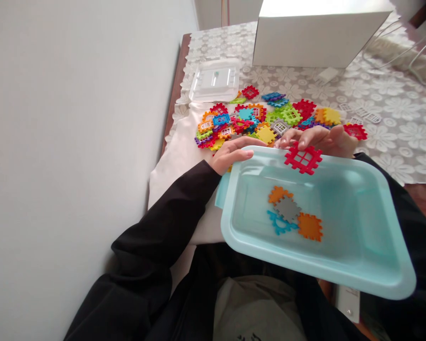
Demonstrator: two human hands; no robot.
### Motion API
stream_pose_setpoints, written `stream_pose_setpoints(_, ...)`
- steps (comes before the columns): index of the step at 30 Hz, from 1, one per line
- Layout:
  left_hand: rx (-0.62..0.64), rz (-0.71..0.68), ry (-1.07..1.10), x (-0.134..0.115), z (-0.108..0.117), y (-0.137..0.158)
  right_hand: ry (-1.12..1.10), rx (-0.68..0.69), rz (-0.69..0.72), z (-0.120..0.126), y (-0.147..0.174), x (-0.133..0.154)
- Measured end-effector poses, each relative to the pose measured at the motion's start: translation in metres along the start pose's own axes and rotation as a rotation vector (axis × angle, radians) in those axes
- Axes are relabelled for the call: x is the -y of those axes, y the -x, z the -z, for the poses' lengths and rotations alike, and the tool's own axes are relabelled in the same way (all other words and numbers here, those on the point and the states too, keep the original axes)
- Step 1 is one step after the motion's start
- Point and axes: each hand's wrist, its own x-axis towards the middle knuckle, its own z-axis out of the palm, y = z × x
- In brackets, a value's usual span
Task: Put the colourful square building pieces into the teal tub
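A light teal plastic bin (341, 263) is tilted towards me at the table's near edge. Inside it lie two orange building tiles (310, 227), a grey tile (287, 209) and a blue tile (281, 223). My left hand (232, 152) grips the bin's far left rim, its thumb along the edge and the other fingers behind it. At the far rim, my right hand (321, 138) has its fingertips on a red window tile (303, 157), which hangs over the bin's inner side. Some of the right fingers are hidden behind the rim.
Beyond the bin spreads a pile of colourful interlocking tiles (264, 135) on the table. A clear plastic lid (216, 80) lies at the far left. A large white box (305, 40) stands at the back, with white cables (417, 61) to its right. A wall (92, 118) borders my left.
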Motion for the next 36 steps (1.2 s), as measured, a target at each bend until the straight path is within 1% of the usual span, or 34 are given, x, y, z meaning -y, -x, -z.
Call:
stream_pose_setpoints(2,0.003,-0.005,-0.006,0.0,0.0,0.0,-0.011,-0.035,0.001,-0.003,0.0,-0.001)
stream_pose_setpoints(7,0.014,-0.02,-0.01,0.004,0.003,-0.002,-0.052,-0.042,-0.01,-0.011,-0.002,0.0)
stream_pose_setpoints(11,0.007,-0.019,-0.056,0.004,0.004,-0.003,-0.01,-0.044,-0.028,-0.016,-0.001,0.007)
stream_pose_setpoints(13,0.01,-0.02,-0.071,0.003,0.004,-0.002,0.088,-0.058,-0.076,-0.015,-0.002,0.01)
stream_pose_setpoints(15,0.014,-0.026,-0.068,0.003,0.004,-0.002,0.284,-0.044,-0.184,-0.013,-0.005,0.01)
stream_pose_setpoints(17,0.019,-0.034,-0.067,0.003,0.004,-0.002,0.497,-0.017,-0.237,-0.011,-0.01,0.006)
stream_pose_setpoints(18,0.018,-0.035,-0.072,0.003,0.004,-0.002,0.582,-0.021,-0.221,-0.011,-0.013,0.004)
stream_pose_setpoints(20,0.011,-0.034,-0.086,0.003,0.004,-0.002,0.686,-0.077,-0.124,-0.011,-0.016,-0.002)
stream_pose_setpoints(24,-0.005,-0.015,-0.09,0.002,0.003,-0.002,0.824,-0.269,0.063,-0.011,-0.018,-0.009)
stream_pose_setpoints(26,-0.007,-0.007,-0.093,0.002,0.003,-0.002,0.972,-0.34,0.164,-0.005,-0.017,-0.011)
stream_pose_setpoints(27,-0.009,-0.008,-0.095,0.002,0.004,-0.002,1.078,-0.356,0.193,-0.001,-0.017,-0.014)
stream_pose_setpoints(29,-0.006,-0.015,-0.099,0.002,0.004,-0.002,1.287,-0.323,0.173,0.011,-0.017,-0.02)
stream_pose_setpoints(31,0.0,-0.021,-0.104,0.002,0.005,-0.003,1.407,-0.211,0.105,0.023,-0.016,-0.026)
stream_pose_setpoints(33,-0.001,-0.02,-0.107,0.002,0.005,-0.003,1.415,-0.113,0.079,0.03,-0.017,-0.03)
stream_pose_setpoints(34,-0.004,-0.018,-0.104,0.002,0.005,-0.003,1.403,-0.1,0.088,0.031,-0.017,-0.031)
stream_pose_setpoints(36,-0.008,-0.013,-0.096,0.002,0.005,-0.003,1.381,-0.124,0.097,0.029,-0.018,-0.029)
